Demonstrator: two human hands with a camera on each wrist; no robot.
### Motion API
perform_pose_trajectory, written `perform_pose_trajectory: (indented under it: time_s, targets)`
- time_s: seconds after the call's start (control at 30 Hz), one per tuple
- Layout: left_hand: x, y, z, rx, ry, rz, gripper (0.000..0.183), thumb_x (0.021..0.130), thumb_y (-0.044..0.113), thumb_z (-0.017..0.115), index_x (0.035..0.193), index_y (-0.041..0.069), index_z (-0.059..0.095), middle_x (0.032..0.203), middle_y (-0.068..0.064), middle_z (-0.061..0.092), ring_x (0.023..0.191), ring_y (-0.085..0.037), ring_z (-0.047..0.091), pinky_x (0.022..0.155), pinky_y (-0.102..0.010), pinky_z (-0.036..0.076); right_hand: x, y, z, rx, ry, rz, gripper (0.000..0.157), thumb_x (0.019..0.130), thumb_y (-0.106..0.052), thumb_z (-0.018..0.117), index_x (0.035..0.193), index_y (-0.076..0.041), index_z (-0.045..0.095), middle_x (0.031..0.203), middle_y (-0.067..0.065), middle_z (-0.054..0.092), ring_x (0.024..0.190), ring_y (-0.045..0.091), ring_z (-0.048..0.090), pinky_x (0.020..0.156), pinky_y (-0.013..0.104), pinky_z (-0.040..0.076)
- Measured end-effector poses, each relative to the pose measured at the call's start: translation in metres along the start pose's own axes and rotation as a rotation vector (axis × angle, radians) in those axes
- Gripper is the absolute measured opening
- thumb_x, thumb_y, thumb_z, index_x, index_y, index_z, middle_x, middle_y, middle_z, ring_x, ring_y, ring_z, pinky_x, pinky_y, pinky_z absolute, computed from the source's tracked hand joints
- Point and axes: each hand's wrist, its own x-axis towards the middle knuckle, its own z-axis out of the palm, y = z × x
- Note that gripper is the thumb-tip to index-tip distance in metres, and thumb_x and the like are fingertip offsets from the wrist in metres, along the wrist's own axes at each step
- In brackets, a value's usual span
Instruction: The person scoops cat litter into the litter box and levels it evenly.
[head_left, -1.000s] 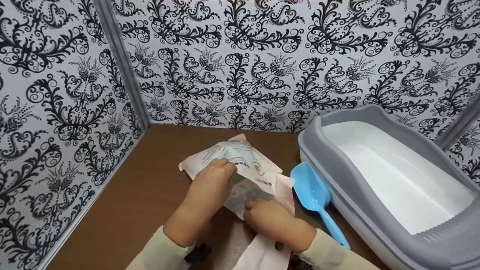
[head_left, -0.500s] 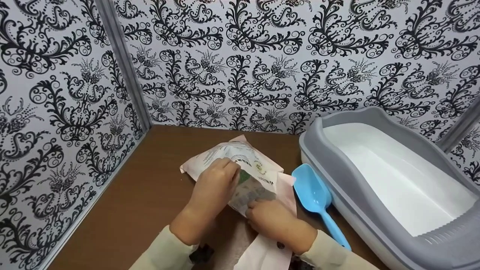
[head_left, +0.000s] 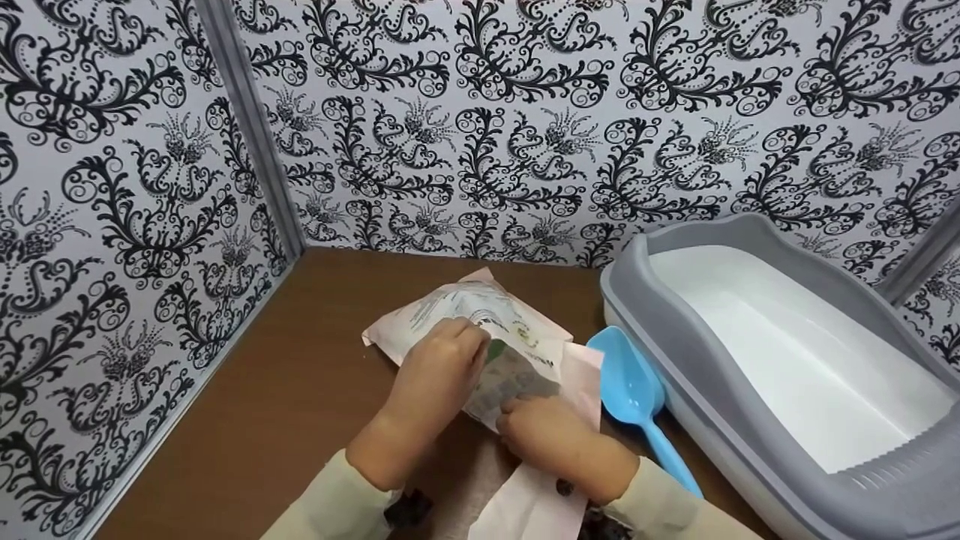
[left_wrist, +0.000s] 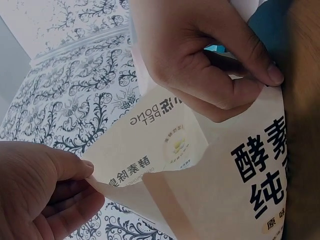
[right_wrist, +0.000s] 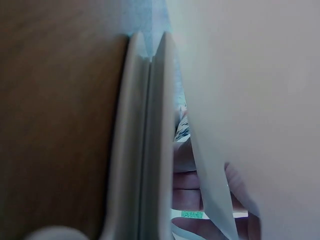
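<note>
A pale pink and white printed bag (head_left: pixel 427 304) lies on the brown table, its near end torn into a gaping mouth. In the head view my left hand (head_left: pixel 444 367) pinches the left part of the torn rim. My right hand (head_left: pixel 547 435), lower and to the right, grips the near right edge. From the left wrist, thumb and fingers of the left hand (left_wrist: pixel 47 187) show on the ragged rim, and the right hand (left_wrist: pixel 210 60) holds the opposite edge. A pale panel of the bag (right_wrist: pixel 255 100) fills much of the right wrist view. What is inside the bag stays hidden.
A blue scoop (head_left: pixel 630 382) lies right of the bag, partly under its flap. Beyond it stands a grey and white litter box (head_left: pixel 694 337). A long pale pink piece (head_left: pixel 529 510) hangs toward the near edge. Patterned walls (head_left: pixel 450 150) bound the table (head_left: pixel 247 420).
Both hands have shifted slightly right, still gripping the bag's edges. The right flap of the bag has moved a little further over the scoop. The scoop and litter box look unmoved.
</note>
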Motion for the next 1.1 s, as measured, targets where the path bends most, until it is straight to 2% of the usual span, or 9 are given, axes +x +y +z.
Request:
perform_pose_trajectory:
  time_s: [0.17,0.43,0.73,1.1]
  targets:
    - [-0.001,0.0,0.001,-0.007,-0.002,0.006,0.008,0.091,0.004,0.077,0.087,0.007,0.071,0.082,-0.005,0.063,0.079,-0.02,0.064,0.068,-0.03,0.058,0.0,-0.001,0.0,-0.022,0.01,-0.007,0.013,0.089,-0.019,0.074,0.076,-0.017,0.069,0.074,-0.004,0.06,0.066,0.017,0.057,0.053,0.029,0.045]
    - [-0.002,0.001,0.003,0.012,0.007,0.005,0.011,0.09,0.004,0.077,0.084,0.009,0.069,0.08,-0.004,0.063,0.079,-0.02,0.064,0.068,-0.03,0.058,-0.001,-0.004,0.001,-0.09,0.094,-0.016,0.018,0.085,-0.02,0.076,0.071,-0.016,0.064,0.072,-0.003,0.057,0.064,0.018,0.059,0.048,0.031,0.046]
    - [-0.002,0.003,0.002,0.005,-0.004,0.006,0.013,0.092,0.004,0.076,0.083,0.01,0.068,0.081,-0.003,0.062,0.079,-0.019,0.064,0.066,-0.03,0.057,-0.001,-0.003,-0.007,0.037,0.028,0.008,0.021,0.089,-0.029,0.075,0.075,-0.016,0.067,0.075,-0.002,0.059,0.068,0.022,0.061,0.053,0.035,0.048]
    - [-0.003,0.002,0.005,0.011,-0.01,0.017,0.011,0.092,0.005,0.076,0.084,0.009,0.069,0.082,-0.005,0.063,0.08,-0.02,0.065,0.068,-0.031,0.058,-0.005,0.003,-0.013,0.144,0.07,-0.005,0.019,0.094,-0.026,0.073,0.079,-0.016,0.066,0.076,-0.001,0.063,0.071,0.021,0.063,0.062,0.035,0.052]
